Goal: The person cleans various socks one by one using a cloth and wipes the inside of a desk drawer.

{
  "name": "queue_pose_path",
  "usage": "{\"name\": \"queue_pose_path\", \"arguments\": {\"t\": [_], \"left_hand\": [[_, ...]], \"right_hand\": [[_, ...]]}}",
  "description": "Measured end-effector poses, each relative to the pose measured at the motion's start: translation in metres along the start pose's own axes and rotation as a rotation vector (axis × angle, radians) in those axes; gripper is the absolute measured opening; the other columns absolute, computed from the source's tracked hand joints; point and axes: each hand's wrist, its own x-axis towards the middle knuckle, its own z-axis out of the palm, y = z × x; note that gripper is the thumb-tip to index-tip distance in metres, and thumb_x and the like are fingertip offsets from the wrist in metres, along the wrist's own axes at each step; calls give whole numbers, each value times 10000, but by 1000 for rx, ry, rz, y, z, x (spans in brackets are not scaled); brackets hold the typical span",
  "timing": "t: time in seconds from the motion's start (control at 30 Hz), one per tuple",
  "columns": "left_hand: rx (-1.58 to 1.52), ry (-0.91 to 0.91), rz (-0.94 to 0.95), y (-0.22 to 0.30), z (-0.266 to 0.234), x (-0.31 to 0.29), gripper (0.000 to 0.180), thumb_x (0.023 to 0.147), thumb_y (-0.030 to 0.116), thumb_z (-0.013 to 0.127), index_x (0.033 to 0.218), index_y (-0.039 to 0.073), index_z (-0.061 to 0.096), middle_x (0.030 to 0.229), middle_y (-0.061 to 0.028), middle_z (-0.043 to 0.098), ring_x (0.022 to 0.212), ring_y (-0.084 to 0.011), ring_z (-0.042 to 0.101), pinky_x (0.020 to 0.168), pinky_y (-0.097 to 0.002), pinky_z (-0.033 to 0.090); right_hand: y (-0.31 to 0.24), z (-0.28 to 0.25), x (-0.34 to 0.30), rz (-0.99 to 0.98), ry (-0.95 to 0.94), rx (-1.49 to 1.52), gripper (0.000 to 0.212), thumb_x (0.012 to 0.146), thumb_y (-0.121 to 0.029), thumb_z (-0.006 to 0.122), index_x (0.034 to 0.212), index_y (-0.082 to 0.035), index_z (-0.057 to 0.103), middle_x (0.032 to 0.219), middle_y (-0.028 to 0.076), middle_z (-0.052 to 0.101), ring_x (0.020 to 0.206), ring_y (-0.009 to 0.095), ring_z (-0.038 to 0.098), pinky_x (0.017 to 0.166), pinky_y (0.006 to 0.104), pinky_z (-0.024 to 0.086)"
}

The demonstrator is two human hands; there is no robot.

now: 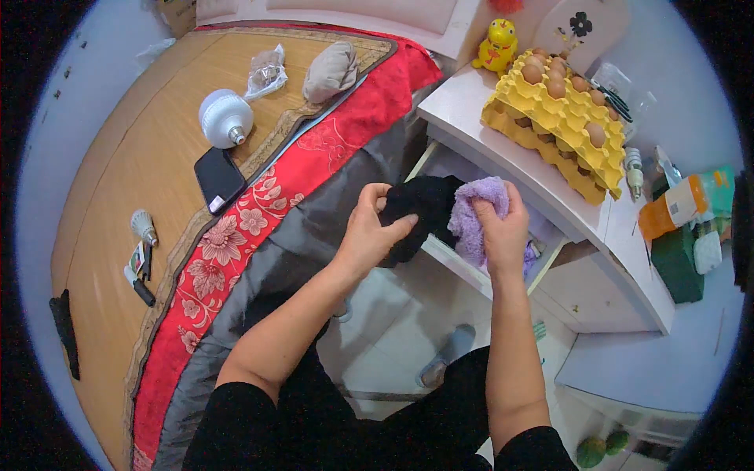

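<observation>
My left hand (377,228) is closed on a bunched black cloth (426,212), its thumb lying along the near side. A fluffy lilac cloth (473,224) is pinched in my right hand (505,228), thumb in front. The two cloths meet, the black one at the left of the lilac one. Both are held above a pulled-out drawer (546,263) of a white cabinet. Some purplish stuff shows inside the drawer, partly hidden by my right hand.
Yellow egg trays (542,118) with brown eggs stand on the cabinet top (463,102), near a yellow toy figure (497,47) and an orange bottle (675,208). On the bed mat (110,228) at left lie a large bulb (224,114), a phone (220,179) and a grey cloth bundle (330,72).
</observation>
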Motion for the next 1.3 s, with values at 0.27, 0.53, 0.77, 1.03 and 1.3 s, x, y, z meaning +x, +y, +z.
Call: {"name": "queue_pose_path", "arguments": {"t": [0.27,0.53,0.77,1.03,1.3], "left_hand": [[326,-112,272,5,1,-5,410,702,7,624,1102,11,538,1023,-120,591,959,-209,568,854,-309,430],[690,-54,595,9,-1,-4,475,559,-91,555,1016,36,575,964,-105,577,974,-299,524,868,-346,410],[-4,-6,155,21,-7,-1,353,723,-22,550,1072,30,532,1025,-46,588,961,-175,541,868,-317,420],[-443,29,-100,-18,-10,9,363,838,101,590,1172,25,470,1068,-61,564,971,-163,533,867,-311,427],[-762,95,-185,-15,-18,14,268,851,131,588,1081,7,529,1014,-88,611,939,-228,590,837,-378,470]], "right_hand": [[4,16,-2,-281,49,-484,328,626,-67,683,925,-22,558,928,132,559,865,308,564,762,353,452],[-3,12,-12,-160,-126,-277,278,686,-53,647,953,-21,576,822,50,610,774,144,583,723,272,464],[6,-14,8,-250,76,-785,289,670,-121,664,925,-29,565,915,135,585,839,311,583,729,366,466],[11,34,-21,-276,-218,-693,292,648,-153,685,892,-60,556,898,117,541,831,334,567,703,409,467],[13,31,-23,-403,-209,-497,339,625,-139,711,905,-44,544,914,133,553,812,342,580,687,395,478]]}}
